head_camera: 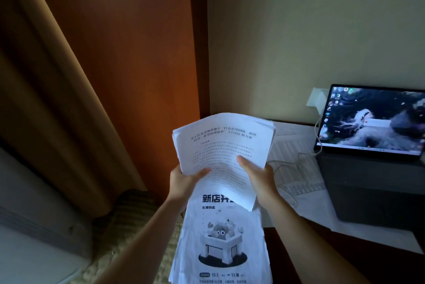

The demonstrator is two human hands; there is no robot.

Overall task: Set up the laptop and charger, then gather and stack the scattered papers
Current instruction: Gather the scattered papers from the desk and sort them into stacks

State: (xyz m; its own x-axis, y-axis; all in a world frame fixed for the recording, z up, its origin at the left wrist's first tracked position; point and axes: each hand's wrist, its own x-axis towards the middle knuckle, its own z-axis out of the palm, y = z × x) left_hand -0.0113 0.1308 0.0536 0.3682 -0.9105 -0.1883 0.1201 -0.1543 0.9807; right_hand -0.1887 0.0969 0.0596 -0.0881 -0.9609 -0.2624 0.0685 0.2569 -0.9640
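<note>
- A stack of papers (pixel 220 145) is held up in mid-air, ahead of the bench's (pixel 345 258) left end.
- The left hand (pixel 184 180) is clamped on its lower left edge; the right hand (pixel 259 174) is clamped on its lower right, thumb on the top sheet.
- A flyer (pixel 220 242) is seen hanging below.
- More sheets (pixel 296 168) are spread on the bench, a cable (pixel 318 133) across them.
- An open laptop (pixel 372 145), screen lit, is set at right.

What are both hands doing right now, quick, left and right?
Left hand: closed, gripping the left edge of the sheaf of papers.
Right hand: closed, gripping the same sheaf's right edge, thumb on top.
</note>
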